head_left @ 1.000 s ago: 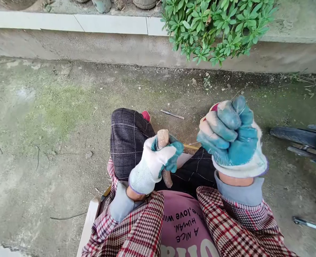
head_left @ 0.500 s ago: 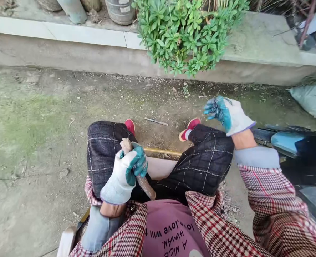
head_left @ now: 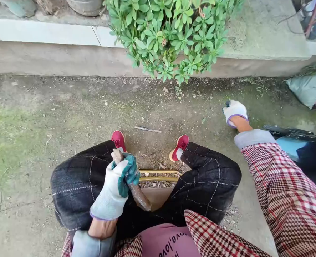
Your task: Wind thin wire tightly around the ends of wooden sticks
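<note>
My left hand, in a white glove with a teal palm, is wrapped round a thick brownish stick. The stick's pale, rough upper end pokes out above the fist, and its rounded lower end points toward my lap. Out to the right, my right hand in a matching glove is low over the ground, back of the hand up. Its fingers point away from me and are mostly hidden, so whether they hold anything does not show. A slim, greyish rod-like tool lies on the ground beyond my feet.
A leafy green plant overhangs a low concrete ledge ahead. Pots stand on the ledge at left. At right are a pale sack and a dark and blue object. Gold-coloured bars run between my legs.
My right hand has reached farther out to the right and turned back-up, hiding its fingers. My left hand keeps its grip on the stick. My knees have spread and the view has shifted.
</note>
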Action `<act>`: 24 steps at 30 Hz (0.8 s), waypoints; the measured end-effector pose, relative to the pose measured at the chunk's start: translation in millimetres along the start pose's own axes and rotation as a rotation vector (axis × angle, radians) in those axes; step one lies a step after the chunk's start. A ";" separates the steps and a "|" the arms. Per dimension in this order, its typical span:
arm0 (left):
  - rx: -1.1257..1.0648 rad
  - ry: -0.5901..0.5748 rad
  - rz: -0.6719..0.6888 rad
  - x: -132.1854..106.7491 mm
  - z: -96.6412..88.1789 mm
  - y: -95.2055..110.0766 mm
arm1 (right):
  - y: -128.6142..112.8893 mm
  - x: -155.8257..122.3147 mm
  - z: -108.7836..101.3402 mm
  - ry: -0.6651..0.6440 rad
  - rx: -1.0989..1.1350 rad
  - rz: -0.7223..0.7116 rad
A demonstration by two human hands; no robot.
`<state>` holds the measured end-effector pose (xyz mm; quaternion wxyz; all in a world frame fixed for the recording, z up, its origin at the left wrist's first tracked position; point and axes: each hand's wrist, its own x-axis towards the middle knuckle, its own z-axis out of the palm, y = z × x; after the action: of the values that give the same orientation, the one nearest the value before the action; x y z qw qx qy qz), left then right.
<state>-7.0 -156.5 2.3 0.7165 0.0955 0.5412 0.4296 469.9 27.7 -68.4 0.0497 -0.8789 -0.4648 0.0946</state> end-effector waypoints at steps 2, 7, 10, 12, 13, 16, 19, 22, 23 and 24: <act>-0.020 -0.006 -0.052 7.7 -2.0 -5.5 | 10.0 3.8 -2.7 0.013 -0.075 0.038; -0.062 0.016 -0.152 15.7 -5.9 -24.7 | 15.2 16.1 -7.2 -0.089 -0.233 0.033; -0.052 0.052 -0.227 12.9 -1.5 -31.8 | -10.5 19.3 27.5 -0.300 -0.286 -0.103; -0.018 0.066 -0.282 8.8 3.7 -33.7 | -39.8 14.1 70.2 -0.421 -0.313 -0.189; 0.016 0.080 -0.305 6.8 6.5 -34.1 | -56.8 8.1 94.9 -0.481 -0.325 -0.232; 0.114 0.140 -0.333 3.4 13.2 -34.4 | -109.6 -23.0 169.5 -0.673 -0.348 -0.377; 0.142 0.212 -0.345 1.6 16.4 -32.3 | -152.4 -64.8 230.2 -0.811 -0.358 -0.512; 0.128 0.222 -0.407 -4.3 15.7 -29.8 | -179.8 -102.0 273.4 -0.868 -0.360 -0.584; 0.118 0.187 -0.430 -7.3 14.6 -30.3 | -186.0 -111.7 284.6 -0.874 -0.359 -0.595; 0.107 0.163 -0.441 -10.6 13.2 -32.0 | -190.7 -120.1 294.4 -0.877 -0.357 -0.601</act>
<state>20.2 -179.4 -4.4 0.7409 -0.0221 0.6270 0.2396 187.3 35.6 -308.3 -0.2729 -0.5810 -0.6809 0.3527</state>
